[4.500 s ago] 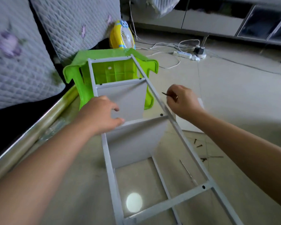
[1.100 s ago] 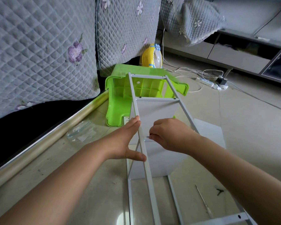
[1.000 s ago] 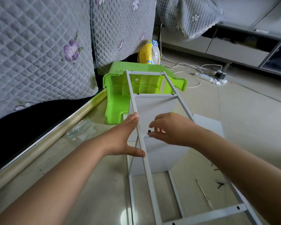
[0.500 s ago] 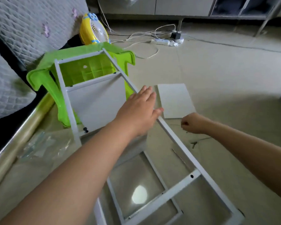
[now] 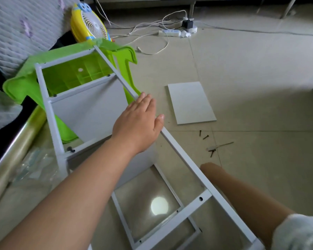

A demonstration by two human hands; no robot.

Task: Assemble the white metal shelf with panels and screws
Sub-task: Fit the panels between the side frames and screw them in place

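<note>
- White metal shelf frame [image 5: 184, 157] lying on its side across the tiled floor [image 5: 260, 73], far end propped against an overturned green plastic stool [image 5: 61, 76].
- Two white panels fitted between the rails, upper panel [image 5: 90, 109] plainly in view, second one mostly hidden under the forearm.
- Left hand [image 5: 139, 121] flat on the frame's upper rail, fingers straight and together, thumb spread over the rail's edge; nothing pinched.
- Right hand out of view; only a bare limb [image 5: 242, 195] showing at lower right, so its grip impossible to tell.
- Loose white panel [image 5: 191, 102] flat on the floor just beyond the frame.
- Dark screws [image 5: 203, 135] scattered near that panel, with a slim tool [image 5: 222, 145] beside them.
- Yellow desk fan [image 5: 89, 27] behind the stool; white power strip [image 5: 170, 33] and cables further back.
</note>
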